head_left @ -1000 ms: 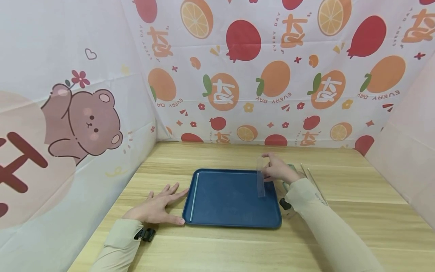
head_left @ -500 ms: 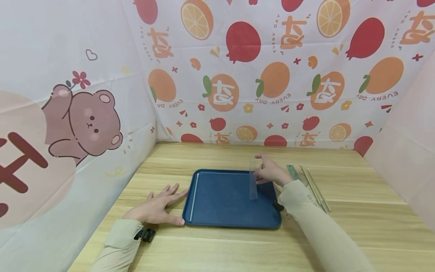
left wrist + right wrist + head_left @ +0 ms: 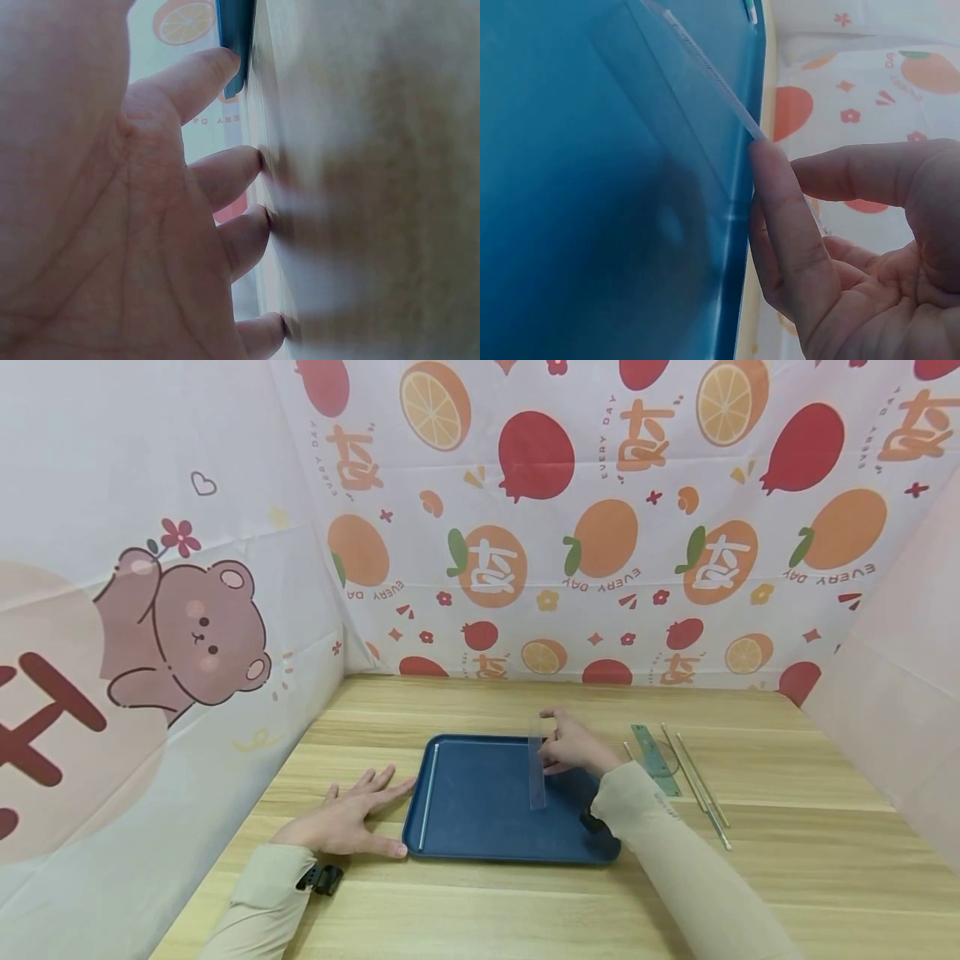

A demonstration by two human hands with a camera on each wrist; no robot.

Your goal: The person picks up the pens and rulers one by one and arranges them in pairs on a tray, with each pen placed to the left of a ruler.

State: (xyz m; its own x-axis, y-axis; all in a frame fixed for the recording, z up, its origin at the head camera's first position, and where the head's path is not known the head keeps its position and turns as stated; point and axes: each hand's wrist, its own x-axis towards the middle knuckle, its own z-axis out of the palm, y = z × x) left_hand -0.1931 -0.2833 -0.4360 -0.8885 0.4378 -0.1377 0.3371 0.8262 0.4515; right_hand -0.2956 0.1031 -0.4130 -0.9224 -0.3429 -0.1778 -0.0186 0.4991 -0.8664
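Observation:
A clear, straight ruler [image 3: 536, 777] is pinched by my right hand [image 3: 573, 747] above the right half of the blue tray [image 3: 487, 802]. In the right wrist view its marked edge [image 3: 712, 73] slants up from the fingertips, and a faint reflection shows on the tray. My left hand [image 3: 345, 820] rests on the table with fingers spread, its thumb and index finger at the tray's left rim. The left wrist view shows those fingertips on the wood and one on the tray edge [image 3: 237, 45]. A thin, pale stick [image 3: 428, 802] lies along the tray's left side.
Right of the tray on the wooden table [image 3: 480, 910] lie a green ruler [image 3: 647, 745], a clear curved piece beside it, and several thin sticks [image 3: 703, 781]. Printed cloth [image 3: 540, 552] closes off the back and both sides.
My right hand has carried the clear ruler leftward over the tray, away from the right rim. This uncovers more of the green ruler and sticks. The left hand has stayed put.

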